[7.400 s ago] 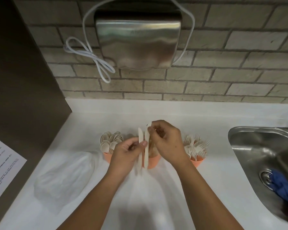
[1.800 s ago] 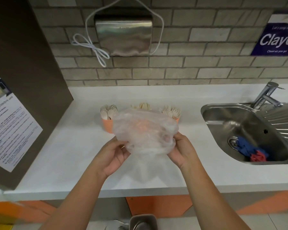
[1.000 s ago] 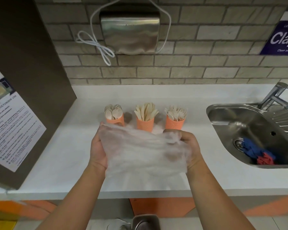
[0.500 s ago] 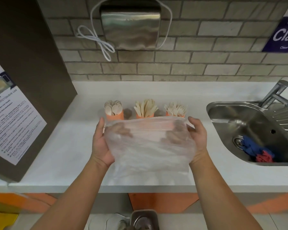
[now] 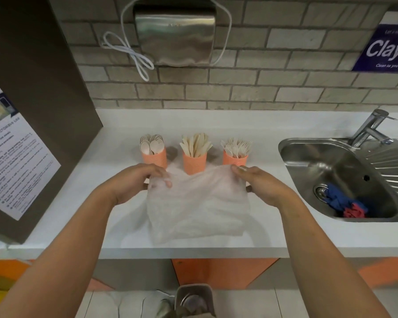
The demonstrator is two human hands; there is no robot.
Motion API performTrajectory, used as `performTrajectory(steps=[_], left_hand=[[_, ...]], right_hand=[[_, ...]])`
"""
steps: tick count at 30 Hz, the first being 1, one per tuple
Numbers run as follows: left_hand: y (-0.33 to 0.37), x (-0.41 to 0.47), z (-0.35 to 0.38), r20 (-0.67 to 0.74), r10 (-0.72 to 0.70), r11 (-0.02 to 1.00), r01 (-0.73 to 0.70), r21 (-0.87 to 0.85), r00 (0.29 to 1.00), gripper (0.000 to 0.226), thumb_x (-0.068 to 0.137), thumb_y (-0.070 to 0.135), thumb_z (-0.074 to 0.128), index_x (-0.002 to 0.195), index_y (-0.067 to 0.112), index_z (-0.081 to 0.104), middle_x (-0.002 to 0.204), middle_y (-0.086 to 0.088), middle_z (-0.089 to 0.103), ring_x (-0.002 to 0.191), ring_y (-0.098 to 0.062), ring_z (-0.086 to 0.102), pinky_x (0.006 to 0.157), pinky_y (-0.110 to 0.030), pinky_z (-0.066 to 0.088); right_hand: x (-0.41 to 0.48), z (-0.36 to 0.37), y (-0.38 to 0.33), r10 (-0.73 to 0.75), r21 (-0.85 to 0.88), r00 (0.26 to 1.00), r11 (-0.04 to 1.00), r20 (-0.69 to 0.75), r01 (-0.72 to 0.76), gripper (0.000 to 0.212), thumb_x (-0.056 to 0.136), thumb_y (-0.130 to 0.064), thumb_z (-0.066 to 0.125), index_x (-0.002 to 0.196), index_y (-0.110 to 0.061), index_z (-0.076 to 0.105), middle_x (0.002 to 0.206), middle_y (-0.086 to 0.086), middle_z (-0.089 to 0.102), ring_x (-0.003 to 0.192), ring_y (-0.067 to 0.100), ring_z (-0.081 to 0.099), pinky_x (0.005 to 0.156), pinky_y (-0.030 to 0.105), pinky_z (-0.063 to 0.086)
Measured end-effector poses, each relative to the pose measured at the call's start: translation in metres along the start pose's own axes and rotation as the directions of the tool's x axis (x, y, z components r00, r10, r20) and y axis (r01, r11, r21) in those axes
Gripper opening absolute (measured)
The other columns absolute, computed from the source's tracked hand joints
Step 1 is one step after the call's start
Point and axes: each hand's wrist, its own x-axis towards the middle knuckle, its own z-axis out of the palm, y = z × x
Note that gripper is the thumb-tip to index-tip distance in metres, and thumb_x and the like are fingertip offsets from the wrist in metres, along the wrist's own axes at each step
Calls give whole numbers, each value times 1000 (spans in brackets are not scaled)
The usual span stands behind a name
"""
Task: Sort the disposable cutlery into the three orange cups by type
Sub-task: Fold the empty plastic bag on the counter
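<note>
Both hands are on the translucent plastic bag [image 5: 198,207], well apart from each other. The left hand [image 5: 138,182] pinches its upper left corner and the right hand [image 5: 260,187] pinches its upper right corner, fingers curled over the edge on both. The bag is stretched between them, and its lower part drapes onto the white countertop [image 5: 78,191] toward the near edge.

The cutlery sits in three orange cups in a row just beyond the hands:
- left cup [image 5: 154,158]: spoons [image 5: 151,144], just beyond the left hand
- middle cup [image 5: 194,164]: knives [image 5: 196,144]; the bag's top edge overlaps its base in view, contact unclear
- right cup [image 5: 234,159]: forks [image 5: 237,146], just beyond the right hand's fingertips

All pieces stand handle-down. No hand touches any cutlery.

The steel sink [image 5: 331,171] is at right with blue and red cloths [image 5: 340,200] by the drain. A metal hand dryer [image 5: 174,36] hangs on the brick wall at the far side.
</note>
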Motion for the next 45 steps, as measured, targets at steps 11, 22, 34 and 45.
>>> performTrajectory(steps=[11, 22, 34, 45], left_hand=[[-15, -14, 10, -281, 153, 988, -140, 65, 947, 17, 97, 20, 69, 110, 22, 79, 96, 8, 73, 74, -5, 56, 75, -25, 39], [46, -36, 33, -323, 277, 507, 148, 849, 905, 53, 96, 57, 63, 67, 13, 69, 59, 0, 60, 61, -17, 56, 60, -33, 43], [-55, -55, 96, -520, 44, 650, 370, 663, 853, 56, 83, 6, 70, 126, 28, 42, 111, -1, 44, 72, -23, 60, 61, -34, 50], [75, -77, 84, -638, 747, 665, -182, 724, 187, 13, 93, 9, 59, 88, 13, 48, 69, 3, 52, 59, -27, 50, 55, -38, 40]], right_hand=[[-26, -13, 1, -232, 151, 940, 950, -248, 274, 33, 94, -37, 72, 94, -5, 70, 71, 2, 67, 52, 13, 53, 44, 24, 37], [-44, -5, -29, -636, -641, 702, 691, -321, 333, 19, 98, -21, 67, 86, -9, 75, 79, 1, 67, 73, 11, 63, 71, 25, 40], [-90, 36, 40, -48, -891, 997, 448, 58, 73, 36, 94, -26, 56, 60, -23, 44, 72, 0, 47, 67, 24, 51, 53, 29, 35], [-101, 12, -70, -849, -770, 296, 525, -438, 363, 39, 98, -40, 59, 105, -5, 72, 106, 5, 69, 100, 21, 62, 89, 29, 48]])
